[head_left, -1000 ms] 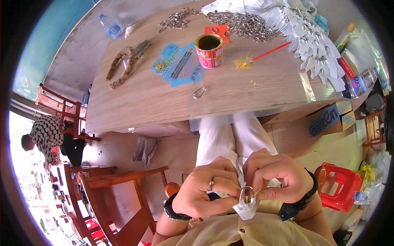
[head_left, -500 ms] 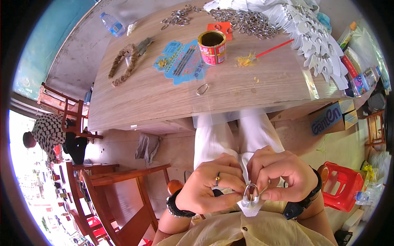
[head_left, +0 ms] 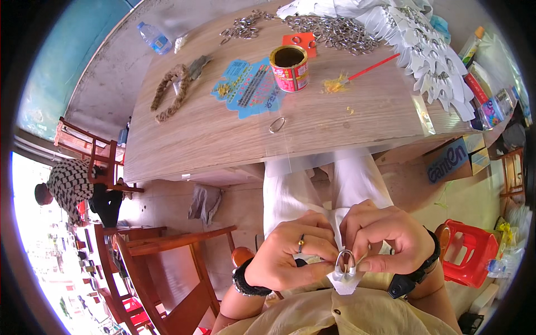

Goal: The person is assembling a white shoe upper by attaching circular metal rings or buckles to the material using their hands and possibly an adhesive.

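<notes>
Close to my body, over my lap, a teardrop-shaped metal ring (head_left: 345, 255) stands up from a small white flexible piece (head_left: 344, 286) wrapped round its lower end. My left hand (head_left: 293, 254) pinches the left side of this piece between thumb and fingers. On the other side, the thumb and curled fingers of my right hand (head_left: 391, 237) close on its right side. The fingertips hide part of the fold. A single loose metal ring (head_left: 277, 124) lies near the table's front edge.
On the table (head_left: 212, 145) are an open can (head_left: 290, 78), a red stick (head_left: 374, 66) with yellow residue at its tip, a ring pile (head_left: 335, 33) and many white pieces (head_left: 435, 72). A wooden chair (head_left: 184, 301) and red stool (head_left: 469, 254) flank me; a person (head_left: 70, 181) sits far left.
The view has shifted slightly, so the table and its things appear a little displaced. Both hands keep their pinch on the white piece and ring, with no clear change of grip.
</notes>
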`<state>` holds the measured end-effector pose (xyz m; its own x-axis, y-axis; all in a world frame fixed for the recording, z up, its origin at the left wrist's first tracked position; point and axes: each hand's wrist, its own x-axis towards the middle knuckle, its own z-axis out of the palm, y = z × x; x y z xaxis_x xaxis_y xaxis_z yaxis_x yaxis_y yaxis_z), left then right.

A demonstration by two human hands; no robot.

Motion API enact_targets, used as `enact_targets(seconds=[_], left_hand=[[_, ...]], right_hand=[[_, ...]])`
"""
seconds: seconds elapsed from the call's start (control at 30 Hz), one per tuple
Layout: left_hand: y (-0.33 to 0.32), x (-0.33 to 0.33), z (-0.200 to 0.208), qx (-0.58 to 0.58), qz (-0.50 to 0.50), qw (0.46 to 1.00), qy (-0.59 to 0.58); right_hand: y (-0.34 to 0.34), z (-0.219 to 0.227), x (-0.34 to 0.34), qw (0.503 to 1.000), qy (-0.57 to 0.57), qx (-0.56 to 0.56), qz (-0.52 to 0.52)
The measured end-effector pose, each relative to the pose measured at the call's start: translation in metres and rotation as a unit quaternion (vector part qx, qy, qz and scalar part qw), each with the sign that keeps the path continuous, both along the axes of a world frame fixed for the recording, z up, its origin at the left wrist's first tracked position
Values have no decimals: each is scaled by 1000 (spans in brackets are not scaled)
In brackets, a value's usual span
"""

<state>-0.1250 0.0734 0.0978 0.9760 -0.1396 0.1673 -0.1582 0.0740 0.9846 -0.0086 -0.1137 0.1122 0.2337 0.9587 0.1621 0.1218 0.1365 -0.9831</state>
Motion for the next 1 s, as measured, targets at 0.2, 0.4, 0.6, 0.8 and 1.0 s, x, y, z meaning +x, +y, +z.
enact_targets(seconds=[0.2, 0.4, 0.6, 0.8, 1.0], left_hand=[[-1, -1, -2, -2, 6, 1000, -1], [-1, 1, -1, 5, -4, 1000, -18], [4, 2, -1, 16, -22, 999, -28], [5, 2, 0, 10, -39, 999, -30], [2, 2, -3, -10, -55, 998, -25]], right_hand=[[0, 0, -1, 1000, 4, -6, -3], [2, 3, 0, 1000, 12, -8, 1], [6, 1, 2, 1000, 24, 8, 19], [6, -2, 1, 999, 20, 20, 22], [4, -6, 2, 998, 27, 34, 51]])
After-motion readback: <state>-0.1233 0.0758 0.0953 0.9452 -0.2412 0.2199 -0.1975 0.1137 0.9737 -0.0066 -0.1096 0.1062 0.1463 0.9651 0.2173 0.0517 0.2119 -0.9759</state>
